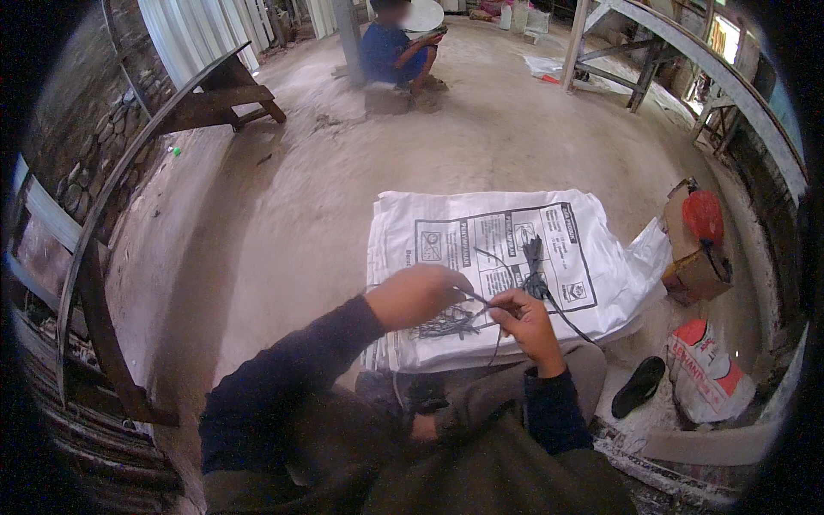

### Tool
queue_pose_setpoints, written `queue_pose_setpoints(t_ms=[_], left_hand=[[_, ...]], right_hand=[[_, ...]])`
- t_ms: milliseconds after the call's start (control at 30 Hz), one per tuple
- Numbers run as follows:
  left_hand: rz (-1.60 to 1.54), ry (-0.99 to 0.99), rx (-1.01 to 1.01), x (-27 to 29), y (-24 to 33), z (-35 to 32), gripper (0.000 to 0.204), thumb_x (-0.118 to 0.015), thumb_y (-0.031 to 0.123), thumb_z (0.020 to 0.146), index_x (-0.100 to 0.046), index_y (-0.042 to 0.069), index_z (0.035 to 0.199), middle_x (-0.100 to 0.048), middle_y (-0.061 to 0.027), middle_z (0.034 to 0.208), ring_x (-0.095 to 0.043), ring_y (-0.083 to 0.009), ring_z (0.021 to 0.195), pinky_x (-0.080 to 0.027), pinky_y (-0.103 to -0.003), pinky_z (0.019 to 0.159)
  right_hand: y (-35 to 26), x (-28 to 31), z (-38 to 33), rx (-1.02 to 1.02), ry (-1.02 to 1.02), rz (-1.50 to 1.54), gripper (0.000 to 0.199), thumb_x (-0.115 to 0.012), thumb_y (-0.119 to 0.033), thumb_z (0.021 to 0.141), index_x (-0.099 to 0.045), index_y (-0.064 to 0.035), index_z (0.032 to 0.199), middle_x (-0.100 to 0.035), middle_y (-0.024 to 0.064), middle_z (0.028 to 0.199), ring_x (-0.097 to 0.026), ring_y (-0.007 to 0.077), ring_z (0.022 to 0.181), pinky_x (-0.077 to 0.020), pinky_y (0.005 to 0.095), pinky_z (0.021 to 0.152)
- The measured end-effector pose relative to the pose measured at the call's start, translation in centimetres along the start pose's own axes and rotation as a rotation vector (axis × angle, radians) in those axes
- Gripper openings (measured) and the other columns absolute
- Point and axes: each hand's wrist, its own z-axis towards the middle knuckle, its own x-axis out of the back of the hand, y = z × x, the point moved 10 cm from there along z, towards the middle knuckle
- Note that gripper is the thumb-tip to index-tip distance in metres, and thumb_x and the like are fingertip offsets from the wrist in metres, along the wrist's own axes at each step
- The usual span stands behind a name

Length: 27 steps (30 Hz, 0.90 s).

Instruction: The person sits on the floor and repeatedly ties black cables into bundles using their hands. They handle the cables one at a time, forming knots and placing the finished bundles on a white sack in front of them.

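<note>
Over a stack of white printed sacks (395,215) in front of my crossed legs, both hands work on a thin dark strip (472,294). My left hand (419,297) is closed on one part of it, its fingertips partly hidden. Close by, my right hand (525,324) pinches the same strip between thumb and fingers. A knotted bunch of black strips (534,279) lies on the top sack, just beyond my right hand. Under my left hand is a loose tangle of thin dark strings (451,324).
To the right stand an open cardboard box (699,279) with a red plastic bag (704,216), a black sandal (639,386) and a filled white-and-red sack (708,373). Wooden benches (215,99) flank the floor. A person in blue (396,51) sits far ahead by a post (349,39).
</note>
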Motion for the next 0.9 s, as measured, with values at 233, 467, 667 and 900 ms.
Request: queue_pose_setpoints(t_ms=[233,467,667,900], left_hand=[[-0.091,0.206,-0.023,6.5,1.5,-2.5,0.016,-0.05,0.009,0.079,-0.061,0.004,0.089,-0.06,-0.012,0.085,-0.056,-0.0275,0.08,-0.044,-0.034,0.071],[-0.005,0.263,0.112,6.7,-4.3,-3.2,0.011,-0.056,0.006,0.075,-0.062,0.001,0.084,-0.06,-0.0136,0.084,-0.058,-0.0269,0.077,-0.045,-0.032,0.069],[0.181,0.193,0.207,4.1,-9.7,-3.4,0.013,-0.055,0.011,0.077,-0.062,0.003,0.084,-0.06,-0.0128,0.082,-0.058,-0.0277,0.077,-0.045,-0.034,0.069],[0.083,0.156,0.378,2.2,-13.1,-4.1,0.014,-0.058,0.014,0.075,-0.063,0.002,0.082,-0.062,-0.0111,0.074,-0.06,-0.0248,0.071,-0.046,-0.033,0.065]], right_hand=[[0.8,3.2,-0.6,0.034,-0.004,0.313,0.032,-0.055,-0.035,0.082,-0.046,-0.0081,0.068,-0.039,-0.0021,0.056,-0.031,0.0062,0.043,-0.0256,0.0204,0.041],[0.1,6.3,-0.6,0.12,-0.058,0.736,0.027,-0.048,-0.035,0.086,-0.046,-0.0093,0.076,-0.031,-0.0037,0.053,-0.025,0.006,0.039,-0.0262,0.0212,0.042],[0.1,7.4,-0.4,0.202,-0.071,0.934,0.02,-0.045,-0.021,0.089,-0.05,-0.0046,0.099,-0.034,-0.0015,0.058,-0.034,0.0082,0.048,-0.0392,0.0262,0.056],[-0.6,7.1,-0.1,0.238,-0.064,0.957,0.025,-0.05,-0.017,0.086,-0.049,-0.0041,0.107,-0.05,0.0017,0.072,-0.046,0.012,0.06,-0.043,0.0313,0.067]])
